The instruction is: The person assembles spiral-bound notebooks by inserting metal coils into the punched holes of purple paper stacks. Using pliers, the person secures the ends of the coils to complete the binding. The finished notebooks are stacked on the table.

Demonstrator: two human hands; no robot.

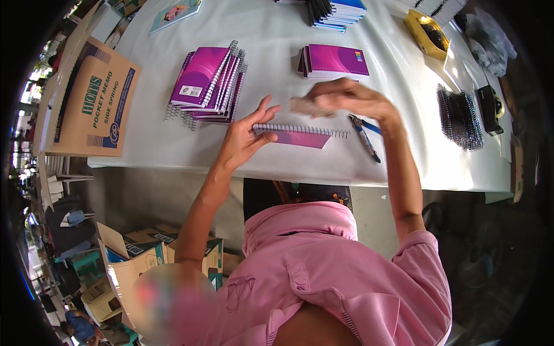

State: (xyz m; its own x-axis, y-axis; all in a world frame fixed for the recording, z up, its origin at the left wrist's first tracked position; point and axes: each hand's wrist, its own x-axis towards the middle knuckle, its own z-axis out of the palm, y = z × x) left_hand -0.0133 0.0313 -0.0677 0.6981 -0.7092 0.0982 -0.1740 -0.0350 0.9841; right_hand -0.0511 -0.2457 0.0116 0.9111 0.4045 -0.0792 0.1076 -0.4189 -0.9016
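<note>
My left hand (241,135) grips a small purple notepad (300,138) at its left end, thumb in front and fingers behind. A wire coil runs along the notepad's upper edge, and its loose end sticks out past the right corner. Just above the notepad is my right hand (343,99), its fingers smeared by motion; whether they hold anything is unclear. A pair of pliers (365,138) with blue on it lies close to the right wrist. Beyond the left hand stands a stack of coiled purple notepads (205,81). Another stack of purple notepads (336,60) sits past the right hand.
At left is a cardboard box (95,101). Along the right lie a pile of dark coils (459,118), a tape dispenser (490,109) and a yellow tray (424,34) of small dark pieces. Blue notepads (343,14) are stacked at the far edge, near a picture-covered book (175,14).
</note>
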